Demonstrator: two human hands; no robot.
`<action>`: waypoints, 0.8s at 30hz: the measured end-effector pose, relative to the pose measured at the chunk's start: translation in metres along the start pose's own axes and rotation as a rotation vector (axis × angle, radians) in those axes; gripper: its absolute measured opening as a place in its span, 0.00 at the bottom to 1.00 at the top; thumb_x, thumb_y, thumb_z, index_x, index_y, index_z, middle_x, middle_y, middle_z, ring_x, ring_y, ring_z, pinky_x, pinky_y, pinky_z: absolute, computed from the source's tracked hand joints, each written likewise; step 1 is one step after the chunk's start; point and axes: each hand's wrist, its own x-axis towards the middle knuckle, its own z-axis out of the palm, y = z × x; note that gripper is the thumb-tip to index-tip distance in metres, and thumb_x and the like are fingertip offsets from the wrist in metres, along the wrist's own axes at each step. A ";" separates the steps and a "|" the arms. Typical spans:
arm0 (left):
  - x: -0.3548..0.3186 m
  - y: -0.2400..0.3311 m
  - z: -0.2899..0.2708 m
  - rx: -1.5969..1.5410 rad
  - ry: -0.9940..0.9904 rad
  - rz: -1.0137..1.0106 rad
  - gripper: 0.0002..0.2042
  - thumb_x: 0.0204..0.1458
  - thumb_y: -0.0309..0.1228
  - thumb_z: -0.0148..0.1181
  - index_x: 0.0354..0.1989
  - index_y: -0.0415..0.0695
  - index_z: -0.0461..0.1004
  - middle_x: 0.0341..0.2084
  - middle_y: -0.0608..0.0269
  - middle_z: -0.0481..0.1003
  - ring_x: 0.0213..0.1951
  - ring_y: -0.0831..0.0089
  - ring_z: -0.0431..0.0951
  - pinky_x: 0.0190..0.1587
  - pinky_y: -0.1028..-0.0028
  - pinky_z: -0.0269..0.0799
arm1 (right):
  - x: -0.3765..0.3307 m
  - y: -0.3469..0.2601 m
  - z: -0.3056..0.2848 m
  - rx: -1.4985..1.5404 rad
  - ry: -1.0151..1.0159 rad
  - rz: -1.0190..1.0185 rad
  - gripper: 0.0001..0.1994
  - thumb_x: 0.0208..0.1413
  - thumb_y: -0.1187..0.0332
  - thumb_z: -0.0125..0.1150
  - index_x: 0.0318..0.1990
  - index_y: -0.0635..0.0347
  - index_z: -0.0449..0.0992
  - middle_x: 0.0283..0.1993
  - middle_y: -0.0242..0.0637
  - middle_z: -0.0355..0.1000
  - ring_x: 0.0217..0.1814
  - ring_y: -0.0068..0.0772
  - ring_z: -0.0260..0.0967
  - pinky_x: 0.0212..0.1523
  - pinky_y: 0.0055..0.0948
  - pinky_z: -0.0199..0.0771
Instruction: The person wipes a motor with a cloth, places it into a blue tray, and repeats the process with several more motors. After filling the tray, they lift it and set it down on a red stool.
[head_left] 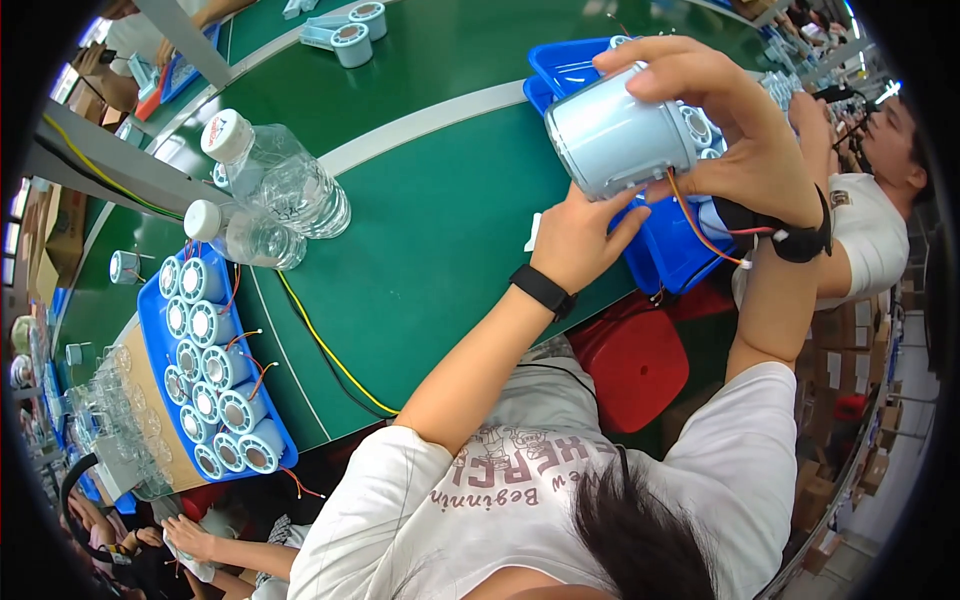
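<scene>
A light blue cylindrical motor housing (610,140) is held up over the right part of the green table, tilted, with thin coloured wires (690,215) hanging from its lower edge. My right hand (740,125) grips it, fingers over the top and thumb underneath. From below, my left hand (582,238) holds the underside of the same housing; some of its fingertips are hidden behind it. Just beyond and under my right hand lie blue trays (665,245) with more light blue housings (697,125), partly covered by the hand.
Two clear plastic bottles (300,195) stand at the left, by a blue tray (285,425) packed with several wired housings. A yellow-green cable (315,325) crosses the green table (430,250). A red stool (635,370) is below the edge. Another person (870,200) sits at the right.
</scene>
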 end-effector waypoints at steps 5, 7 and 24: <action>-0.003 0.004 -0.011 -0.050 -0.003 -0.046 0.15 0.52 0.38 0.59 0.46 0.45 0.74 0.43 0.49 0.71 0.33 0.58 0.78 0.33 0.67 0.75 | 0.010 -0.007 -0.004 -0.218 0.001 -0.208 0.29 0.35 0.72 0.73 0.49 0.47 0.68 0.58 0.44 0.67 0.61 0.51 0.63 0.59 0.44 0.65; -0.001 0.002 -0.019 -0.259 0.082 -0.138 0.18 0.53 0.41 0.58 0.48 0.44 0.72 0.43 0.50 0.70 0.35 0.61 0.78 0.35 0.68 0.74 | 0.017 -0.021 -0.013 -0.546 -0.071 -0.277 0.26 0.36 0.73 0.73 0.46 0.44 0.68 0.56 0.45 0.68 0.60 0.56 0.62 0.59 0.46 0.64; 0.011 0.015 -0.048 -0.659 0.427 0.461 0.41 0.40 0.38 0.73 0.60 0.42 0.52 0.51 0.46 0.66 0.51 0.61 0.71 0.49 0.67 0.72 | 0.002 -0.043 0.039 -0.121 0.539 0.323 0.20 0.49 0.71 0.66 0.51 0.60 0.71 0.52 0.45 0.71 0.47 0.38 0.72 0.45 0.35 0.74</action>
